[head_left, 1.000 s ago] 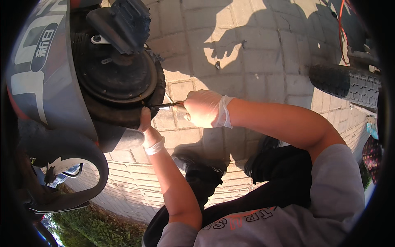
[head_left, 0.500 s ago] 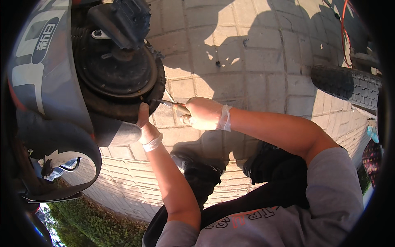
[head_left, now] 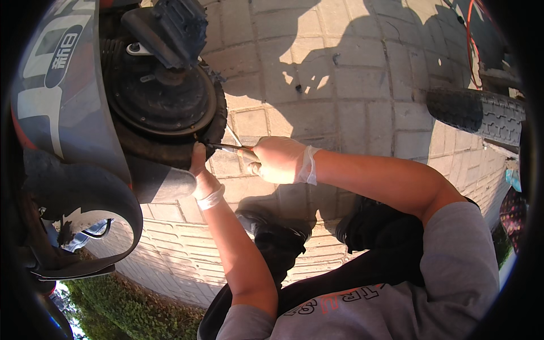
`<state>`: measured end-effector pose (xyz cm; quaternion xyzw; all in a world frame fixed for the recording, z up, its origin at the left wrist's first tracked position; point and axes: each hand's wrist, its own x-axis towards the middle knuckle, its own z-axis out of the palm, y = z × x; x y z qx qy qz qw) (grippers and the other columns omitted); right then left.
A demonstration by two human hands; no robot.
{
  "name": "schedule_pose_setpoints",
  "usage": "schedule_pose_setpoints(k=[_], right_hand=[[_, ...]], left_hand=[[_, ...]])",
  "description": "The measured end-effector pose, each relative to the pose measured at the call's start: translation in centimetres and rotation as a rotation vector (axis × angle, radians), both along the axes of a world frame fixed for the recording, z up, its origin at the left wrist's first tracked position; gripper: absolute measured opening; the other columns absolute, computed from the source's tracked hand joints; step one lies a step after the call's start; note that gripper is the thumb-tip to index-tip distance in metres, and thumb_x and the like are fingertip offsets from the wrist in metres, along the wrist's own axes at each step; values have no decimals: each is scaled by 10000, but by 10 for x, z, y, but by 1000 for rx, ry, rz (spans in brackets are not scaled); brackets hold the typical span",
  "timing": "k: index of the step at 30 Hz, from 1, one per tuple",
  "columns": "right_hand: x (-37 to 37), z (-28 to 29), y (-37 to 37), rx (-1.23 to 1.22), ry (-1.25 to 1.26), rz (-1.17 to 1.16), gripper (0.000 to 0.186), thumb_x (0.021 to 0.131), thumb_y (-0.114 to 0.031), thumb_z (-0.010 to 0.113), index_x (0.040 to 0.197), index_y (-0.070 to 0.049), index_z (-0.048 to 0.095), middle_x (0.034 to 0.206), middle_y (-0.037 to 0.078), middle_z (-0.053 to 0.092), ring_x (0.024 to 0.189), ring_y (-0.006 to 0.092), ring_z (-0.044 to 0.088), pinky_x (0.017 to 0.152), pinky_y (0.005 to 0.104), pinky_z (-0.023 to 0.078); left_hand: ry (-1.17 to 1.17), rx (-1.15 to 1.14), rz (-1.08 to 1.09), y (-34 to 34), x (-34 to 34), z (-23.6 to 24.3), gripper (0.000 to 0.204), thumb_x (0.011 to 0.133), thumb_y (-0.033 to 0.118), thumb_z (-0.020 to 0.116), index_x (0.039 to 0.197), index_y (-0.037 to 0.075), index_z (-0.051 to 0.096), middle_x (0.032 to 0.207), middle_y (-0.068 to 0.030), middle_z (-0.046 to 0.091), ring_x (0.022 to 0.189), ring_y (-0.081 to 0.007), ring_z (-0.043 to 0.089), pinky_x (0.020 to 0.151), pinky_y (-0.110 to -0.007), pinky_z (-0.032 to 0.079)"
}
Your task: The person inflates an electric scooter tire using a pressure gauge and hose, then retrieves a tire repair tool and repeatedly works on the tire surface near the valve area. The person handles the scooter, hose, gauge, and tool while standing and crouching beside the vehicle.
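My right hand (head_left: 280, 160), in a thin clear glove, is closed round the handles of a pair of pliers (head_left: 245, 152). The slim metal jaws point left at the edge of a black wheel tyre (head_left: 161, 154). Just left of the jaws, my left hand (head_left: 201, 173), also gloved, grips the tyre from below with its thumb up against the sidewall; its other fingers are hidden. A small brass-coloured piece, perhaps the valve, shows by the rim above that thumb. The dark round hub (head_left: 161, 102) fills the wheel's middle. What the jaw tips touch is too small to tell.
A grey scooter body panel (head_left: 79, 96) and a curved black guard (head_left: 113, 226) stand at the left. A black footrest-like part (head_left: 170, 28) juts over the hub. Another tyre (head_left: 481, 116) and a red cable (head_left: 471, 45) are at the right. Paving bricks (head_left: 362, 85) lie beneath.
My right hand has dipped slightly and turned the pliers, so they lie flatter against the tyre's edge. My left hand stays at the same spot.
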<state>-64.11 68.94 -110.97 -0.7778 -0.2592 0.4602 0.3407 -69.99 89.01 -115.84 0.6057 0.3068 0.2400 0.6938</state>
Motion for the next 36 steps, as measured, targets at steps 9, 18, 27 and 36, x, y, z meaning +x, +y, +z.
schedule_pose_setpoints(k=[9, 18, 27, 36], right_hand=[[9, 13, -2, -29, 34, -12, 356, 913, -297, 556, 924, 52, 626, 760, 238, 628, 755, 399, 625, 730, 469, 482], [14, 18, 14, -4, -38, -1, 360, 863, -254, 564, 838, 91, 664, 784, 266, 648, 759, 402, 655, 721, 446, 511], [-18, 0, 33, -11, 3, -254, 388, 876, -264, 571, 880, 118, 639, 835, 286, 640, 839, 416, 653, 771, 456, 512], [-19, -24, 31, 10, -108, -317, 396, 940, -318, 540, 989, 66, 625, 903, 245, 604, 779, 402, 629, 724, 457, 500]], left_hand=[[19, -45, -11, -1, -1, 4, 538, 744, -60, 695, 1259, 6, 557, 1272, -59, 547, 1114, -186, 514, 1031, -325, 388], [-22, 12, 11, -14, 4, 18, 381, 786, -6, 690, 1156, -42, 608, 1157, -69, 610, 1020, -171, 567, 975, -298, 423], [93, -65, 30, -13, 2, 22, 372, 788, -37, 668, 1157, -31, 613, 1154, -68, 611, 1021, -162, 565, 959, -294, 438], [-4, 116, 15, -21, 10, 28, 394, 772, -39, 671, 1161, -34, 609, 1147, -78, 615, 1021, -160, 572, 962, -290, 441]])
